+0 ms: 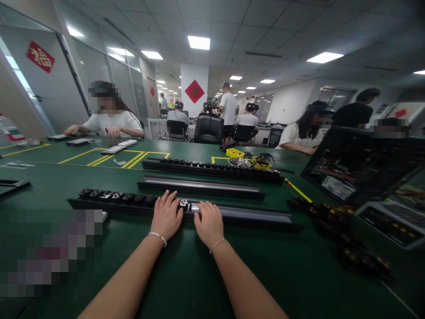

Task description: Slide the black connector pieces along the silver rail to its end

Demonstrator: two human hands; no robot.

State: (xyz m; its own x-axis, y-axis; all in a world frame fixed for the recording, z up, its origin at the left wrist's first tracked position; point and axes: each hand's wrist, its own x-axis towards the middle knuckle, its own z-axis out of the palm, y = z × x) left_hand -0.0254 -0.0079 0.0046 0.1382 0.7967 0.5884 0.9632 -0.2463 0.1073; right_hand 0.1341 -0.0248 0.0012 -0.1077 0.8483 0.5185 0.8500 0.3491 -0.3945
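A long black rail [259, 216] with a grey metal inner strip lies crosswise in front of me. Several small black socket-like modules [126, 198] sit in its left part. My left hand [167, 215] is wrapped over the rail at the right end of these modules, fingers across the top and thumb on the near side. Just to its right, my right hand [210, 221] grips the rail in the same way. Between the hands shows a small black-and-silver module [184, 203]. My fingers partly hide the rail and whatever lies under them.
Behind lie another rail [202, 184] and a module-filled rail [186, 165]. Yellow trays [235, 153] and cables [262, 158] stand beyond. At right are dark loose parts [335, 226], a power supply unit [392, 223] and an open black case [358, 164]. Co-workers sit across the green table [179, 283].
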